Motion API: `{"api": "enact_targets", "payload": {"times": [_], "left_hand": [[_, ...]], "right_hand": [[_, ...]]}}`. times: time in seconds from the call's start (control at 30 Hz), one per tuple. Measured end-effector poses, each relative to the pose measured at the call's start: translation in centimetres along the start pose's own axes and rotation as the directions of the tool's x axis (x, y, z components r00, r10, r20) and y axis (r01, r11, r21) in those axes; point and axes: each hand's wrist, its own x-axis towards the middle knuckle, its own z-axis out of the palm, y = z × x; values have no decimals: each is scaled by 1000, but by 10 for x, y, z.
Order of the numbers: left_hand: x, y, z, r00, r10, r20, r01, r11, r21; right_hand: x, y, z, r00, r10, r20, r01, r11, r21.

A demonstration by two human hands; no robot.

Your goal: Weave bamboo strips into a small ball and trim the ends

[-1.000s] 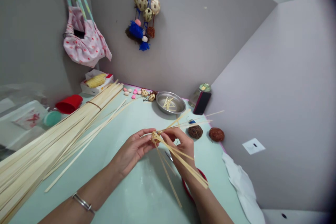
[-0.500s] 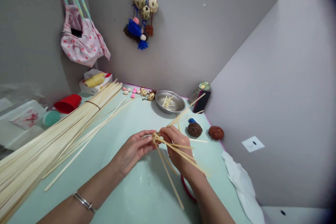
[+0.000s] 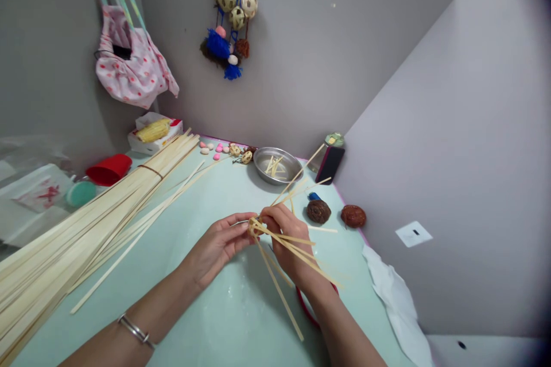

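Observation:
A small ball woven from pale bamboo strips [image 3: 253, 227] is held between my two hands above the table, its long loose ends fanning out to the right and downward. My left hand [image 3: 224, 243] pinches its left side between thumb and fingers. On the other side, my right hand [image 3: 289, 238] has its fingers closed at the ball's upper right, with strips crossing over the hand and sticking up past it. What the right fingertips grip exactly is partly hidden. Under my right wrist shows part of a red ring-shaped object [image 3: 306, 307].
A tied bundle of bamboo strips [image 3: 116, 206] lies along the left. Toward the back stand a metal bowl [image 3: 279, 180] with short strip pieces, and a phone [image 3: 330, 165] leaning on a jar. Brown yarn [image 3: 318, 211] and reddish yarn [image 3: 353, 216] lie at right, near white cloth [image 3: 394, 304].
Both hands keep their hold on the woven ball. The upper strip ends beyond my right hand have swung slightly left, and the whole view has shifted a little.

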Motion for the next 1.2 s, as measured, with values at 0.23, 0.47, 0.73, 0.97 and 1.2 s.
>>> {"api": "enact_targets", "payload": {"times": [0.23,0.47,0.73,0.97,1.2], "left_hand": [[0,0,0,1000,-3,-3,3,1000,-13],[1,1,-2,1000,-15,-18,15,1000,-26],[3,1,-3,1000,-2,-16,1,997,-81],[4,0,-4,1000,-13,1,13,996,-83],[5,-1,-7,1000,-14,15,14,998,-55]], "right_hand": [[-1,0,2,1000,-9,-17,9,1000,17],[-1,0,0,999,-19,37,19,1000,-8],[1,6,4,999,-43,-29,43,999,13],[1,7,6,997,-76,-33,74,996,-55],[1,3,4,993,-118,-29,114,987,-113]]}}
